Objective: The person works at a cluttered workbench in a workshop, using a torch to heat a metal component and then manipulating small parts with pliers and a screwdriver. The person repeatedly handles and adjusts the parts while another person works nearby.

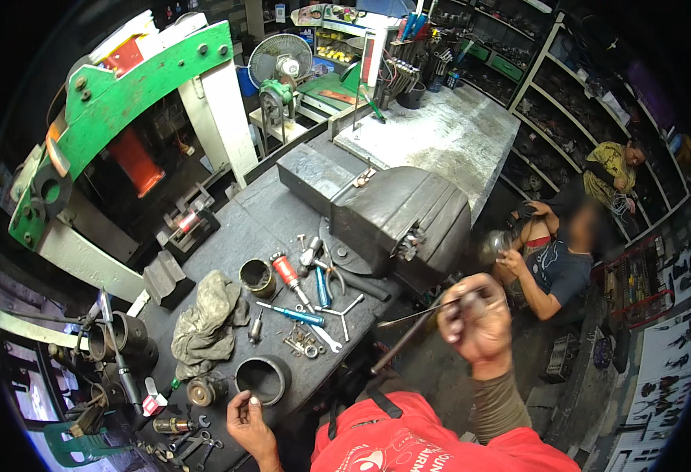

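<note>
My right hand (475,322) is raised at the right of the bench, its fingers curled round a thin metal rod (411,315). The rod points left, and its far tip is slightly widened; the part inside the hand is hidden. At the bench's near edge is my left hand (251,429), thumb and fingers drawn together right by the near rim of a thick dark metal ring (284,385). I cannot tell whether they pinch anything. Left of the ring lies a round metal part (201,391), with a crumpled grey rag (204,326) behind it.
A big dark bench vise (404,208) stands on the bench (251,212), its handle bar (400,344) jutting toward me. Mid-bench are a red-handled tool (286,270), pliers (331,271), a blue-handled tool (298,316), several bolts and a can (257,275). Two people (554,259) sit at the right.
</note>
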### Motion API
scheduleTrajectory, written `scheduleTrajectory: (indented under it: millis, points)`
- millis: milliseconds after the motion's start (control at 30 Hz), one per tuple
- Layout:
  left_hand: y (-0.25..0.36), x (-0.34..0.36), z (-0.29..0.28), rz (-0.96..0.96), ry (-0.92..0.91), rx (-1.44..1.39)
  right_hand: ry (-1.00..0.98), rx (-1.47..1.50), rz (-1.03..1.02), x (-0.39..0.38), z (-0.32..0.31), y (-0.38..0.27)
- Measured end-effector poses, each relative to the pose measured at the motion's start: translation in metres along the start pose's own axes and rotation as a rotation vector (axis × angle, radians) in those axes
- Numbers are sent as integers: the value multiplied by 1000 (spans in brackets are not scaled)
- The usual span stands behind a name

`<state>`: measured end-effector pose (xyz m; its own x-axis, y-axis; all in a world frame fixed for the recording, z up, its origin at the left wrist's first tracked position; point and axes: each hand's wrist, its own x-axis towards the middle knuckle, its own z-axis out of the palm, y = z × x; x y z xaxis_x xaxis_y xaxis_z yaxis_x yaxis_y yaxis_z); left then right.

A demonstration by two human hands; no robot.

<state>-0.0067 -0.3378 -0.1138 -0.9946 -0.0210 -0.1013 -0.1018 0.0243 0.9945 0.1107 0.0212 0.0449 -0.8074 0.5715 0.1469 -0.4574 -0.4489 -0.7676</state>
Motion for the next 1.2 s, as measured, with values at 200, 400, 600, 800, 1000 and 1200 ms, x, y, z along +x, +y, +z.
scheduleTrajectory:
  millis: [200, 400, 600, 800, 1000, 1200]
  points:
    - [2, -22, 80, -31, 4, 26, -64, -295, -150, 70, -60, -67]
    - [9, -58, 163, 10, 72, -54, -249, -603, -52, 131, -81, -74]
    - [4, -97, 191, -108, 183, -23, -399, -684, 10, 164, -80, -68]
    - [-2, -100, 180, -115, 251, 41, -458, -842, -81, 164, -75, -66]
    - [-4, -86, 172, -98, 256, -1, -676, -1179, -537, 162, -63, -75]
    - [-6, -78, 166, -137, 192, -13, -609, -1163, -553, 152, -55, -77]
